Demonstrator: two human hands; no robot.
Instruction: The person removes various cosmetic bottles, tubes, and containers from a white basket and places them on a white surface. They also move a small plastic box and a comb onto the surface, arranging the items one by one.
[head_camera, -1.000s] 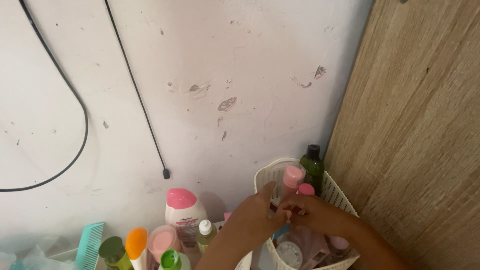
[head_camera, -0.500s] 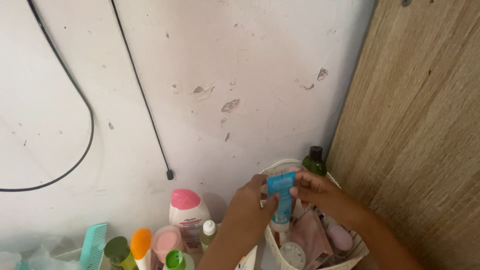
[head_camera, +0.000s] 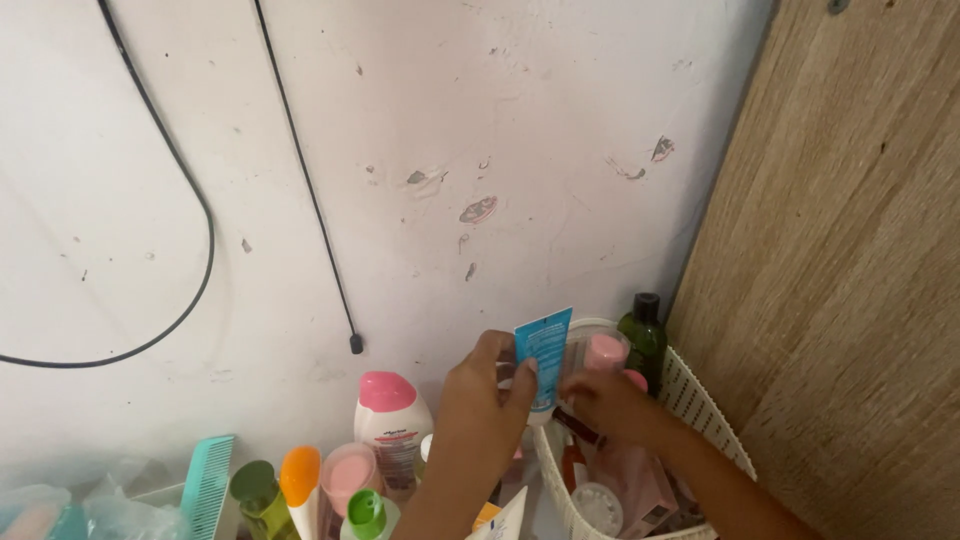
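My left hand (head_camera: 478, 410) holds a blue squeeze tube (head_camera: 543, 350) upright, just left of and above the white woven basket (head_camera: 700, 400). My right hand (head_camera: 605, 402) reaches into the basket with its fingers curled among the bottles; whether it grips one I cannot tell. Right behind it stands a bottle with a pink cap under a clear cover (head_camera: 600, 352). A dark green bottle with a black cap (head_camera: 644, 335) stands at the basket's back.
Left of the basket stand a white bottle with a pink cap (head_camera: 392, 418), a pink jar (head_camera: 350, 470), orange-capped (head_camera: 300, 478) and green-capped bottles (head_camera: 258, 492), and a teal comb (head_camera: 207, 482). Black cables (head_camera: 310, 200) hang on the marked wall. A wooden panel (head_camera: 850, 260) stands on the right.
The blue tube came up out of the basket, held by both hands. Now only my left hand holds it, moved left and higher; my right hand has gone back down into the basket.
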